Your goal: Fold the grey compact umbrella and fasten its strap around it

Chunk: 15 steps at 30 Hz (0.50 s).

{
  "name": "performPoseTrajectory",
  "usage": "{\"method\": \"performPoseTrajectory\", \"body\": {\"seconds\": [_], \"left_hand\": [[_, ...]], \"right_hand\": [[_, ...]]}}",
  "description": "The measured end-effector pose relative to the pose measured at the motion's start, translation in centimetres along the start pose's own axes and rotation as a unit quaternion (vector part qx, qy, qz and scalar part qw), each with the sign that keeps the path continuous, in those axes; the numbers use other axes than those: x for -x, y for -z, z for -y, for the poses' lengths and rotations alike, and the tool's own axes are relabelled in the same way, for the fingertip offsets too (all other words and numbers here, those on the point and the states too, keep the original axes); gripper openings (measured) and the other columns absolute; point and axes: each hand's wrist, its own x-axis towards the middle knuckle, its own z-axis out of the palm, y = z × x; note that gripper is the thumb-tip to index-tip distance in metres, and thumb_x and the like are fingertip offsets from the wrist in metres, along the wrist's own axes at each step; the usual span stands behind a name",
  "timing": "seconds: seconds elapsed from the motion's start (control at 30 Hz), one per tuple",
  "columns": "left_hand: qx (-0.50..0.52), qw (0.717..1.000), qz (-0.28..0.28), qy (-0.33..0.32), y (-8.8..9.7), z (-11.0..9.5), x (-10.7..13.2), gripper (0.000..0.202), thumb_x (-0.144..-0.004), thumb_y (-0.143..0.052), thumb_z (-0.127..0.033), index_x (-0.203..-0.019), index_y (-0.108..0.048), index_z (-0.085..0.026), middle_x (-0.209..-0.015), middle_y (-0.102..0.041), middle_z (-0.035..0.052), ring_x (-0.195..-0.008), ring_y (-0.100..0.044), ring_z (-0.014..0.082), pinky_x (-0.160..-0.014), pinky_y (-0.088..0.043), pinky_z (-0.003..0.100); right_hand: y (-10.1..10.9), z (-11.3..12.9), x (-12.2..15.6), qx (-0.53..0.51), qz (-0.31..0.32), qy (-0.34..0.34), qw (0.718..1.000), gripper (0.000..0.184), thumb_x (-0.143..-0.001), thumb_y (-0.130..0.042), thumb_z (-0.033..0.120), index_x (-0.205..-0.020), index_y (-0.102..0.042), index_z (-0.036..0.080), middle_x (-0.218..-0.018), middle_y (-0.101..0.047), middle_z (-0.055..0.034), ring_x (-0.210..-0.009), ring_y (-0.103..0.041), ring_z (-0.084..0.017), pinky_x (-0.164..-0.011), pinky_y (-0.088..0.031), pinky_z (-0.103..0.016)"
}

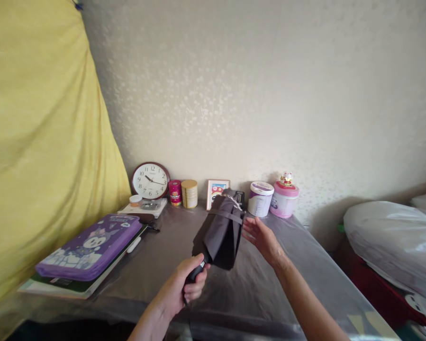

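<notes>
I hold a folded dark umbrella (222,237) over the middle of the surface (269,293), tilted so its top points toward the far edge. My left hand (180,280) is wrapped round the black handle (195,272), thumb along it. My right hand (260,237) is loosely spread, holding nothing, at the umbrella's right side; whether its fingertips touch the cloth I cannot tell.

I judge it fairly light but weighted toward the top, with a stiff core under soft, loose folds that could slip and bunch. It seems hardly fragile, though its ribs could bend if squeezed hard. The handle looks the firmest hold; the strap (227,216) round the folds looks a good place for a second, gentle grip.

Counting: one umbrella; one clock (150,180) near the far left corner; two cans along the far edge, a red can (175,194) and a yellow can (189,195); one picture frame (209,196); two tubs toward the far right corner, a white tub (260,202) and a pink tub (284,202); one figurine (286,179) on the pink one; one purple case (92,248) by the left edge.
</notes>
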Motion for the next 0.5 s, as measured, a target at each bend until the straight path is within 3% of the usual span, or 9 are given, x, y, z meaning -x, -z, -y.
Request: {"method": "performPoseTrajectory", "body": {"seconds": [0.07, 0.13, 0.2, 0.23, 0.27, 0.33, 0.4, 0.43, 0.5], "left_hand": [[-0.063, 0.995, -0.068, -0.034, 0.5, -0.1, -0.1, 0.036, -0.071, -0.056, -0.050, -0.076, -0.059, -0.014, -0.053, -0.046, -0.0047, -0.035, -0.028, 0.0048, -0.037, -0.022, 0.019], [-0.150, 0.968, -0.178, -0.091, 1.1, -0.1, -0.4, 0.025, -0.066, -0.064, -0.038, -0.080, -0.058, -0.017, -0.057, -0.052, -0.0024, -0.045, -0.045, 0.0106, -0.044, -0.029, 0.021], [-0.262, 0.907, -0.295, -0.149, 1.7, 0.0, -0.6, 0.030, -0.062, -0.066, -0.028, -0.089, -0.057, -0.021, -0.059, -0.055, -0.0016, -0.056, -0.054, 0.0171, -0.052, -0.032, 0.023], [-0.300, 0.878, -0.334, -0.167, 2.0, 0.0, -0.6, 0.034, -0.061, -0.065, -0.024, -0.094, -0.056, -0.022, -0.060, -0.056, -0.0015, -0.059, -0.056, 0.0189, -0.054, -0.033, 0.024], [-0.306, 0.870, -0.346, -0.172, 2.1, 0.0, -0.6, 0.037, -0.060, -0.065, -0.022, -0.096, -0.054, -0.023, -0.062, -0.057, -0.0017, -0.059, -0.056, 0.0190, -0.055, -0.034, 0.024], [-0.238, 0.910, -0.305, -0.148, 2.3, -0.2, -0.6, 0.028, -0.064, -0.061, -0.024, -0.089, -0.051, -0.023, -0.060, -0.056, -0.0033, -0.050, -0.053, 0.0146, -0.050, -0.033, 0.022], [-0.161, 0.951, -0.238, -0.115, 2.1, -0.4, -0.5, 0.014, -0.071, -0.054, -0.033, -0.075, -0.045, -0.023, -0.053, -0.052, -0.0056, -0.035, -0.039, 0.0091, -0.042, -0.028, 0.021], [-0.145, 0.960, -0.214, -0.105, 2.0, -0.6, -0.4, 0.017, -0.074, -0.050, -0.037, -0.070, -0.043, -0.023, -0.049, -0.049, -0.0067, -0.031, -0.033, 0.0075, -0.039, -0.026, 0.020], [-0.178, 0.950, -0.231, -0.115, 1.8, -1.1, -0.2, 0.020, -0.074, -0.050, -0.040, -0.069, -0.042, -0.023, -0.048, -0.047, -0.0069, -0.033, -0.034, 0.0080, -0.039, -0.026, 0.020]], "right_hand": [[1.1, -0.6, -0.4, 0.171, -0.032, 0.007, 0.985, 0.030, -0.078, -0.054, 0.045, -0.089, -0.062, 0.018, -0.092, -0.069, -0.0087, -0.085, -0.065, -0.021, -0.070, -0.049, -0.031], [2.2, -1.4, -0.7, 0.384, -0.065, 0.018, 0.921, 0.019, -0.079, -0.053, 0.034, -0.082, -0.061, 0.018, -0.080, -0.069, -0.0070, -0.076, -0.065, -0.020, -0.067, -0.047, -0.030], [3.2, -2.0, -0.8, 0.515, -0.086, 0.034, 0.852, 0.012, -0.077, -0.052, 0.024, -0.076, -0.062, 0.018, -0.074, -0.067, -0.0059, -0.075, -0.063, -0.021, -0.067, -0.042, -0.029], [3.6, -2.2, -0.8, 0.541, -0.092, 0.039, 0.835, 0.011, -0.076, -0.052, 0.021, -0.074, -0.062, 0.019, -0.072, -0.067, -0.0057, -0.076, -0.062, -0.021, -0.068, -0.041, -0.029], [4.0, -2.3, -0.8, 0.552, -0.095, 0.040, 0.828, 0.011, -0.075, -0.051, 0.020, -0.073, -0.062, 0.019, -0.071, -0.066, -0.0056, -0.076, -0.062, -0.021, -0.068, -0.039, -0.029], [4.3, -2.3, -0.6, 0.579, -0.090, 0.038, 0.809, 0.014, -0.077, -0.049, 0.020, -0.073, -0.063, 0.020, -0.066, -0.066, -0.0045, -0.072, -0.061, -0.020, -0.065, -0.037, -0.028], [4.5, -2.2, -0.5, 0.597, -0.081, 0.034, 0.797, 0.017, -0.079, -0.047, 0.023, -0.075, -0.063, 0.021, -0.063, -0.066, -0.0034, -0.067, -0.060, -0.018, -0.062, -0.035, -0.026], [4.5, -2.1, -0.5, 0.604, -0.078, 0.032, 0.793, 0.018, -0.080, -0.047, 0.024, -0.076, -0.064, 0.021, -0.063, -0.066, -0.0032, -0.066, -0.060, -0.017, -0.060, -0.035, -0.025], [4.5, -2.1, -0.4, 0.613, -0.073, 0.030, 0.786, 0.019, -0.081, -0.045, 0.024, -0.078, -0.064, 0.021, -0.065, -0.067, -0.0033, -0.064, -0.060, -0.016, -0.058, -0.034, -0.024]]}}
